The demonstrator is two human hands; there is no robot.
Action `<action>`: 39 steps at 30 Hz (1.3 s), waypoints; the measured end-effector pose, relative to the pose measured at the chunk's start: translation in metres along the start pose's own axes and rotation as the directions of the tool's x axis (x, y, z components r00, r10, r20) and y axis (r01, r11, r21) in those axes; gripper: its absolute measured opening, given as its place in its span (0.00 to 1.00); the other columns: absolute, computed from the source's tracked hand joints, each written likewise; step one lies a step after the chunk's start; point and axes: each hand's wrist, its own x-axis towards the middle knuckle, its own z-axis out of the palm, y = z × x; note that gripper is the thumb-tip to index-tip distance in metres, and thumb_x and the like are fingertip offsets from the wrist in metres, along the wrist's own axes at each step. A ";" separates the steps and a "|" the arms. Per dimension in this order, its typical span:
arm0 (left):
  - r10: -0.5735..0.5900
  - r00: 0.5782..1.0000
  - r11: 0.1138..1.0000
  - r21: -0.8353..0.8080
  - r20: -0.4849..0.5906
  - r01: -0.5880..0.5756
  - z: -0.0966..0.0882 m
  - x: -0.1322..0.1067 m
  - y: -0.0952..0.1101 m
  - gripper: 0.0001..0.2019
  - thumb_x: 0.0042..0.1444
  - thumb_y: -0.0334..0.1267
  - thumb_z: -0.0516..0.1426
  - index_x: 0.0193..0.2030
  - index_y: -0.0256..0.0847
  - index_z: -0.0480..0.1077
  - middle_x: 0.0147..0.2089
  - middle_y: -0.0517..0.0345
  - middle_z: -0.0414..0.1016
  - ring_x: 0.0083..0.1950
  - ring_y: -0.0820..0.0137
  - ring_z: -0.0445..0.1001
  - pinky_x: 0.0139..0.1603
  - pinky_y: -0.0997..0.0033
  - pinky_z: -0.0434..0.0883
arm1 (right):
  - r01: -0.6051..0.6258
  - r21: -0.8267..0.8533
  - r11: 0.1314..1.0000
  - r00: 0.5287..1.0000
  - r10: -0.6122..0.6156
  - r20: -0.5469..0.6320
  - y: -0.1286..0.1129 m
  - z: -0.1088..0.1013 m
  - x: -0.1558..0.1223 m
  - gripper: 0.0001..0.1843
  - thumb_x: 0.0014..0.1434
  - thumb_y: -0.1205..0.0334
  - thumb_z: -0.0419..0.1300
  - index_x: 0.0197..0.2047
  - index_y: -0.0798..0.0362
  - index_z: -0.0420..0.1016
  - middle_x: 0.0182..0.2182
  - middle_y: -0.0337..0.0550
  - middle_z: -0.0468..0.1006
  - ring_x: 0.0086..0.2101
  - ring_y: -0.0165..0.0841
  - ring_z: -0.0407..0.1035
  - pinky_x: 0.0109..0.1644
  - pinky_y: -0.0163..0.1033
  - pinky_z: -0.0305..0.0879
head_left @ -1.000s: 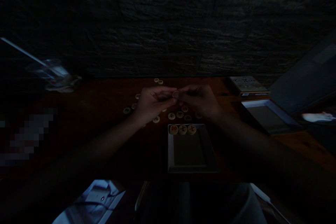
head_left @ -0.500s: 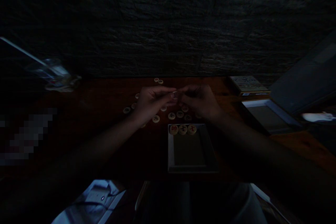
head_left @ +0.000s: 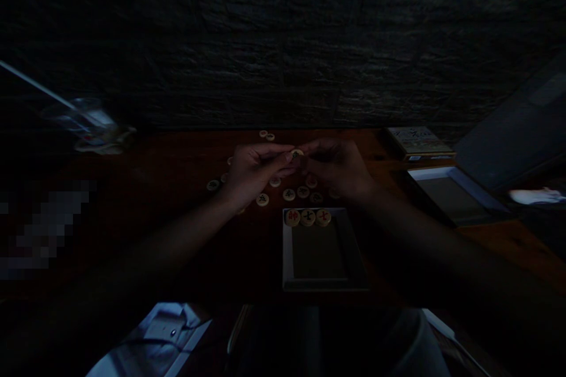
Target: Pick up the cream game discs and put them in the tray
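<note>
Between both hands, above the table, is a round xiangqi piece (head_left: 296, 154) with a dark character facing up. My left hand (head_left: 255, 171) is closed, its thumb and fingers pinching the piece from the left. From the right, the fingertips of my right hand (head_left: 338, 166) are pinched at the piece's other edge. Several loose xiangqi pieces (head_left: 262, 199) lie on the wood below and around the hands, some partly hidden by them. Nearer to me, an open shallow box (head_left: 288, 256) has three faces showing in a row along its far edge, a red-marked piece (head_left: 292, 218) leftmost.
A closed printed box (head_left: 418, 140) lies at the back right, with an open box lid or tray (head_left: 451, 194) before it. A clear cup (head_left: 91, 121) with a straw stands far left. A dark stone wall (head_left: 283, 59) bounds the table's back.
The piece between my hands has turned so that its dark-marked face now shows upward. My hands have barely moved, and the boxed pieces are as before.
</note>
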 end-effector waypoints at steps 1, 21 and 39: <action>0.008 1.000 1.000 0.007 0.004 -0.008 -0.001 0.000 0.000 0.16 0.53 0.43 0.72 0.47 0.40 0.83 0.44 0.49 0.87 0.40 0.63 0.86 0.45 0.63 0.84 | -0.012 0.016 1.000 1.000 0.012 -0.003 -0.001 0.000 0.000 0.21 0.50 0.49 0.77 0.40 0.56 0.84 0.26 0.41 0.81 0.23 0.29 0.71 0.25 0.33 0.68; 0.008 1.000 0.994 -0.107 0.015 -0.007 0.000 0.000 0.001 0.12 0.55 0.40 0.71 0.46 0.43 0.84 0.44 0.53 0.86 0.40 0.67 0.86 0.46 0.68 0.82 | 0.004 0.032 0.999 1.000 -0.003 -0.012 -0.001 0.002 0.002 0.21 0.51 0.47 0.76 0.39 0.56 0.86 0.24 0.41 0.81 0.23 0.28 0.71 0.25 0.32 0.68; -0.144 0.986 0.964 -0.214 0.087 0.159 0.003 0.002 0.006 0.14 0.53 0.39 0.71 0.45 0.38 0.80 0.42 0.53 0.84 0.40 0.70 0.83 0.45 0.71 0.79 | 0.446 -0.501 0.742 0.884 -0.453 0.115 0.001 -0.004 -0.002 0.15 0.61 0.58 0.70 0.50 0.51 0.85 0.37 0.45 0.81 0.34 0.34 0.76 0.37 0.38 0.71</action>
